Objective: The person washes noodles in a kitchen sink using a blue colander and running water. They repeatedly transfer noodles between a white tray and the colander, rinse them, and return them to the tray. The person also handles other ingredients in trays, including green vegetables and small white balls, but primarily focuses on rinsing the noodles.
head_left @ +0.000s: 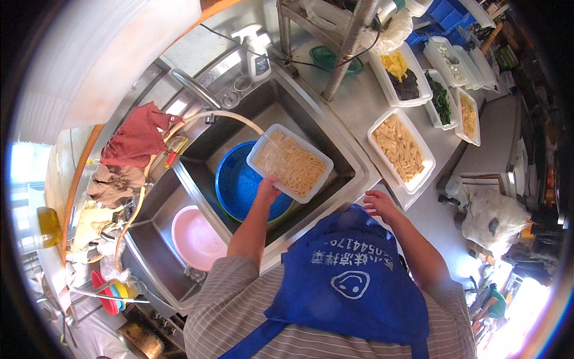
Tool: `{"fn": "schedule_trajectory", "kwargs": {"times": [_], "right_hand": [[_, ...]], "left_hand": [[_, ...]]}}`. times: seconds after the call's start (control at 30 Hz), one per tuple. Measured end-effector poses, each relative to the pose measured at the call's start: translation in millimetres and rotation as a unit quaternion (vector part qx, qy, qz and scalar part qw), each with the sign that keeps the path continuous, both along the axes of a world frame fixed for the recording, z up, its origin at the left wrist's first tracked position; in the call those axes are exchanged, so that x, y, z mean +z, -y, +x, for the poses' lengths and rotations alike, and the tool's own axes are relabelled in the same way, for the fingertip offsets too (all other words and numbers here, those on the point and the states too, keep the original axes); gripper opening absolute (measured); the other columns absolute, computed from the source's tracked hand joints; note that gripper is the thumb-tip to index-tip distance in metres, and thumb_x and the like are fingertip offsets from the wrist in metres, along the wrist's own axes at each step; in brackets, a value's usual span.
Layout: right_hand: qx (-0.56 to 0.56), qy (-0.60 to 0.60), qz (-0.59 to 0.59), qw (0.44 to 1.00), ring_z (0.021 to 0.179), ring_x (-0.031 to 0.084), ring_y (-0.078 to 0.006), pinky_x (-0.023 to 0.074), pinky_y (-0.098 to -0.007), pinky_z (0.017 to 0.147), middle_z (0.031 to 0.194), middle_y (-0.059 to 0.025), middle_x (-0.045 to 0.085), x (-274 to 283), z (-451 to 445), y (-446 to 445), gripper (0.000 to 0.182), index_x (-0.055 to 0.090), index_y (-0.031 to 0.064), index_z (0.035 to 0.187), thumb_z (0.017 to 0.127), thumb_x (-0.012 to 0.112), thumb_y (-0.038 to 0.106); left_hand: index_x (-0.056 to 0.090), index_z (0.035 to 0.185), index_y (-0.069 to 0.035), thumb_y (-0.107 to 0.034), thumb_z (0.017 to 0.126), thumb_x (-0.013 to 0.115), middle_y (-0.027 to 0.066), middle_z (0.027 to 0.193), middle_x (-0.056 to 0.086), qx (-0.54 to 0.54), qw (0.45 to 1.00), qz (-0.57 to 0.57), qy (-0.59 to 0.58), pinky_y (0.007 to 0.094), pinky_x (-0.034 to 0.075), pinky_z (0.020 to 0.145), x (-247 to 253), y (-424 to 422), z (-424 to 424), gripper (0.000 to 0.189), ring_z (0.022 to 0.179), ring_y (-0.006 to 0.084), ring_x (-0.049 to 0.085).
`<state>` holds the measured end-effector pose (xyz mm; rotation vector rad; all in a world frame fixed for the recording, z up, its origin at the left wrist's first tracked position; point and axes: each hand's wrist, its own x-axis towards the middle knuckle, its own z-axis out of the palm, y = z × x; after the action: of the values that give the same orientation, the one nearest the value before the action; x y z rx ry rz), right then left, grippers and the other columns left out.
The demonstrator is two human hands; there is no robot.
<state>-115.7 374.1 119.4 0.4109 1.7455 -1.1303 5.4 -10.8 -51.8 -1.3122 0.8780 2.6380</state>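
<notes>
My left hand (269,190) grips the near edge of a white plastic container (323,162) of pale, thin strands that look like noodles or shredded tofu (296,166). The container is over the right basin of a steel sink, partly covering a blue plastic colander (237,188). A beige hose (224,114) runs towards the container's far left corner; its end is hidden. My right hand (379,204) is beside the sink's front right corner, fingers apart and holding nothing. Beyond it, on the steel counter, stands a white container of pale cut strips (399,148).
The left basin holds a pink bowl (197,238). A spray bottle (258,56) and red cloth (134,137) lie behind the sink. A steel shelf leg (350,58) rises from the counter near food containers (394,83). A person (495,303) is far off at lower right.
</notes>
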Motion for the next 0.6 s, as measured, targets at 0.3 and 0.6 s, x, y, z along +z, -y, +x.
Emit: {"fn": "schedule_trajectory", "kwargs": {"times": [0.3,0.6], "right_hand": [[-0.010,-0.004,-0.042,0.999,0.088,0.062,-0.0221,0.0506,-0.0345,0.069,0.105,-0.0087,0.061,-9,8,-6,0.049,0.047,0.0074,0.131,0.088,0.062,0.026],[-0.075,-0.004,-0.103,0.992,0.087,0.062,-0.0202,0.0503,-0.0367,0.072,0.108,-0.0078,0.061,-10,11,-12,0.071,0.037,0.0095,0.141,0.084,0.067,0.039]], "left_hand": [[0.054,0.113,0.000,-0.009,0.074,0.054,0.0129,0.105,0.063,-0.081,0.996,-0.028,-0.026,0.0443,0.057,0.079,57,-10,-12,0.041,0.091,0.0288,0.065],[0.058,0.106,0.001,-0.012,0.074,0.058,0.0099,0.091,0.065,-0.231,0.968,-0.091,-0.037,0.0407,0.056,0.070,115,-43,-45,0.035,0.078,0.0246,0.065]]}}
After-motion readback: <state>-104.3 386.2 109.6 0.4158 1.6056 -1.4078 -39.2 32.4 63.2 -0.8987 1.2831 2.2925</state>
